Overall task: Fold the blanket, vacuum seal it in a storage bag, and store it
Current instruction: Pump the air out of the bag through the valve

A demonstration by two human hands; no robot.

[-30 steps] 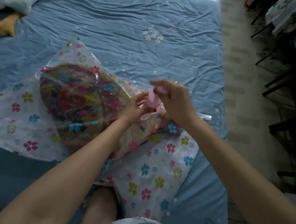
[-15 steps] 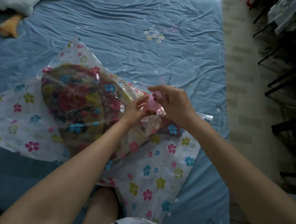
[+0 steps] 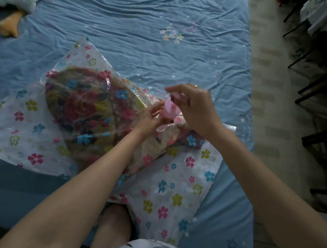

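Since half a second ago our right hand (image 3: 194,108) has lifted the pink valve cap (image 3: 171,109); its fingers grip it from above. Left hand (image 3: 149,119) fingers pinch the valve base beneath. Blanket (image 3: 87,110) sits bagged in the storage bag (image 3: 174,190) on the bed (image 3: 162,53). Valve probably opening for suction.

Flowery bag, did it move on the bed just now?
No. The storage bag has stayed put: its far corner sits as before, level with the toy's orange foot on the blue sheet.

Both forearms are reaching forward and converging, the left hand (image 3: 149,117) curling its fingers just below the right hand (image 3: 195,108), which is arching over with fingertips pinching.
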